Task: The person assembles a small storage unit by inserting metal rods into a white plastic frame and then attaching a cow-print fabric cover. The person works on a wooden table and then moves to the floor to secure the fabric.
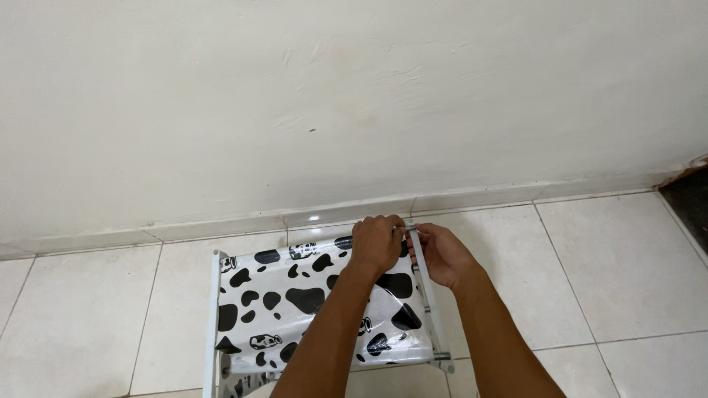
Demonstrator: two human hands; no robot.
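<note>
A small rack with a white tube frame (214, 309) stands on the floor below me. Its top shelf is a white sheet with black cow-spot patches (280, 302). Both my hands meet at the far right corner of the rack. My left hand (375, 243) is closed over the far edge of the sheet at that corner. My right hand (441, 254) grips the grey side bar (428, 295) near its far end. My forearms cross over the right half of the shelf and hide part of it.
A white plastered wall (354, 96) with a tiled skirting (221, 227) runs just behind the rack. Light floor tiles (627, 265) surround it. A dark patch, perhaps a doorway or mat (689, 199), sits at the far right edge.
</note>
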